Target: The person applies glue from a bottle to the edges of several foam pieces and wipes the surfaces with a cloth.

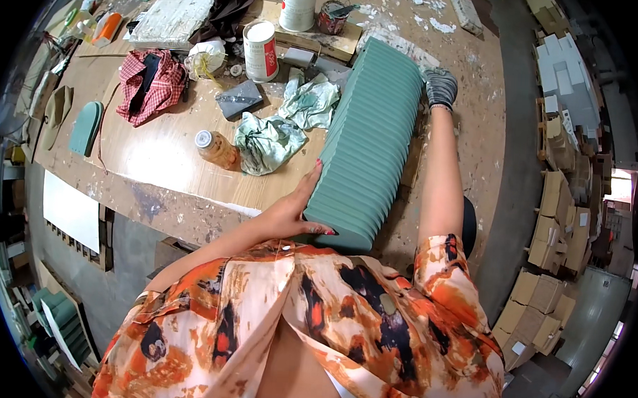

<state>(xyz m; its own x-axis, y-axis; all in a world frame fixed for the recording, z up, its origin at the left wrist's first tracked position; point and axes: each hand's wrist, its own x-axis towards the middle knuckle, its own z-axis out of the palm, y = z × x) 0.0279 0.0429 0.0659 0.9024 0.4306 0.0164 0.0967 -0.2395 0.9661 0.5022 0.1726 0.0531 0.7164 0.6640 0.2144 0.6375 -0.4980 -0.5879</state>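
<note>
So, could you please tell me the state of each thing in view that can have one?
Green ribbed block: lying lengthwise on the bench
Left hand: bare, spread against the block
Right hand: gloved, curled at the block's far end
Bench: paint-spattered
Amber bottle: capped
Pale rags: crumpled
Checked cloth: bunched
Red-labelled can: upright; unclear whether sealed
Small tin: open, tool handle sticking out

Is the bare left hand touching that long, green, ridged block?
Touching. The head view shows the bare left hand resting on the long, green, ridged block at its near left corner.
</note>
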